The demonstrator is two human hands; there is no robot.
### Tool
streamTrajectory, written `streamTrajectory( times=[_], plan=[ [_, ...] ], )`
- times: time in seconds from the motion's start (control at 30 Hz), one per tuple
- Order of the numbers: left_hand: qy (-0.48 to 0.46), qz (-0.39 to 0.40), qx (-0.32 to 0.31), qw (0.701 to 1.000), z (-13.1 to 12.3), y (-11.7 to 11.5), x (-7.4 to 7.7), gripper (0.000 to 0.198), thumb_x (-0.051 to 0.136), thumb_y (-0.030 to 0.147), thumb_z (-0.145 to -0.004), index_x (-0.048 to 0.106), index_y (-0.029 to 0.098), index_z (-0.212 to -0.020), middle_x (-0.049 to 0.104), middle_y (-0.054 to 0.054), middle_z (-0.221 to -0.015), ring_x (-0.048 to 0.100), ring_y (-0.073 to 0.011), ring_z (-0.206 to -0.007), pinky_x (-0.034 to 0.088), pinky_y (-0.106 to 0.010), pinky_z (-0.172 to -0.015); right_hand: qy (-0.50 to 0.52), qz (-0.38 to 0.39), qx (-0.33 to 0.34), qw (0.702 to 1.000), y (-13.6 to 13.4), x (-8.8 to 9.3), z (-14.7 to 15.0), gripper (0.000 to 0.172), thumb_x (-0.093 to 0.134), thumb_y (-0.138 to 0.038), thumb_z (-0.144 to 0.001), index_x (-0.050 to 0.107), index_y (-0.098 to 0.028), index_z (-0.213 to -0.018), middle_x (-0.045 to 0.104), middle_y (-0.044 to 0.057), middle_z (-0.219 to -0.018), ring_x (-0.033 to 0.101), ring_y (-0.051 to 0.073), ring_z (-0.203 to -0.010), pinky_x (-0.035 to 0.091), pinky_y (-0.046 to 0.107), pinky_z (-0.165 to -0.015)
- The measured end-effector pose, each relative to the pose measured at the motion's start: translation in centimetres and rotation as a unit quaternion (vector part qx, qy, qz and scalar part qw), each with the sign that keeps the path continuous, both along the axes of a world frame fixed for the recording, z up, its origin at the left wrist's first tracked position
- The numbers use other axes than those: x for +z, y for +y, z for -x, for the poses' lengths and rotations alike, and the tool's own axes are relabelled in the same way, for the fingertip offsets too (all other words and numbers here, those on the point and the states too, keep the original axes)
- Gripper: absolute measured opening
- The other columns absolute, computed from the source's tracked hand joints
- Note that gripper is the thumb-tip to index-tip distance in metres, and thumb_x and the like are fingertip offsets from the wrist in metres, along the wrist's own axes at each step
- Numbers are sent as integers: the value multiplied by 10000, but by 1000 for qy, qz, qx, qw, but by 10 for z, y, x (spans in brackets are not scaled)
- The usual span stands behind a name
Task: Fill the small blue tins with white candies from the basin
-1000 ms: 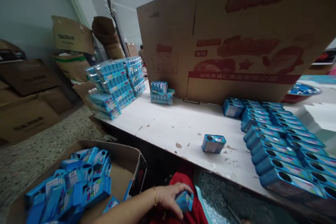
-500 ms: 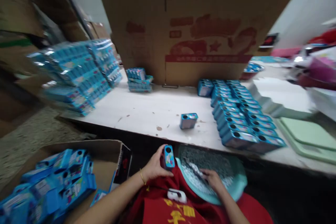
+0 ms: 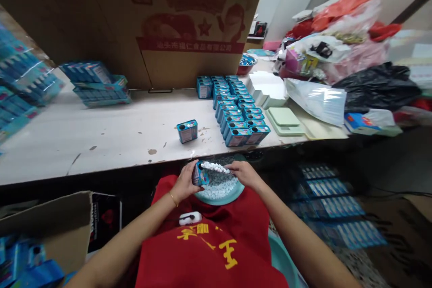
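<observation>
My left hand (image 3: 183, 183) grips a small blue box (image 3: 200, 176) with a dark round hole in its top, tilted beside the basin. In my right hand (image 3: 246, 174) is a narrow scoop (image 3: 216, 168) heaped with small white pellets. The scoop's tip is at the box's top, by the hole; whether pellets are passing in I cannot tell. Below both hands, the light-blue basin (image 3: 216, 201) holds many more white pellets (image 3: 221, 187). One similar blue box (image 3: 187, 131) stands alone on the white table (image 3: 151, 130) ahead.
Rows of upright blue boxes (image 3: 238, 136) stand right of centre, near a pale green scale (image 3: 285, 120). Wrapped blue packs (image 3: 101, 87) are at left. A large carton (image 3: 189, 67) stands behind the table. An open carton (image 3: 64, 220) of blue boxes sits lower left.
My view has turned right. My right hand has lifted the scoop of pellets out of the basin to the box, and my left hand has brought the box over the basin's edge, tilting it.
</observation>
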State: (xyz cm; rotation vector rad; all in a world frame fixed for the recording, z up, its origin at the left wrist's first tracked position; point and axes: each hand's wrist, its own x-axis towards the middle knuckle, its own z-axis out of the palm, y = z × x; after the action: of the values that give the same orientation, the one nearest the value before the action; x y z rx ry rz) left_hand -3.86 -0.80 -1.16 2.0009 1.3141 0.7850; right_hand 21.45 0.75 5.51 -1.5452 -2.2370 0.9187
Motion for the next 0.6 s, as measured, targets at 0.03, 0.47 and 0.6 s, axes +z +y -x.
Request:
streamTrajectory(
  times=[0.03,0.47,0.6],
  plan=[
    [8,-7,-5,1000,-2,0,-1,969,753,320,-459,271,190,-1290,381,-111,-1276,349,-286,-1193,289,-449,-1012,-44,-17,8,999,0,9,6,331,426,-132,-742,674,-229,-938,646,37,-817,564,154,-789,402,242,-691],
    [33,-8,18,999,-1,-6,-19,930,725,292,-503,239,192,-1290,358,-110,-1286,343,-279,-1199,296,-451,-1006,-297,-53,61,951,1,65,72,293,360,-139,-814,606,-94,-967,622,170,-911,579,225,-871,408,320,-754],
    [27,-29,44,998,8,-6,-14,889,690,310,-559,213,195,-1300,369,-109,-1272,354,-270,-1189,308,-446,-994,-282,-38,37,958,2,45,40,298,374,-121,-794,622,-180,-948,620,99,-941,567,197,-896,396,273,-741]
  ],
)
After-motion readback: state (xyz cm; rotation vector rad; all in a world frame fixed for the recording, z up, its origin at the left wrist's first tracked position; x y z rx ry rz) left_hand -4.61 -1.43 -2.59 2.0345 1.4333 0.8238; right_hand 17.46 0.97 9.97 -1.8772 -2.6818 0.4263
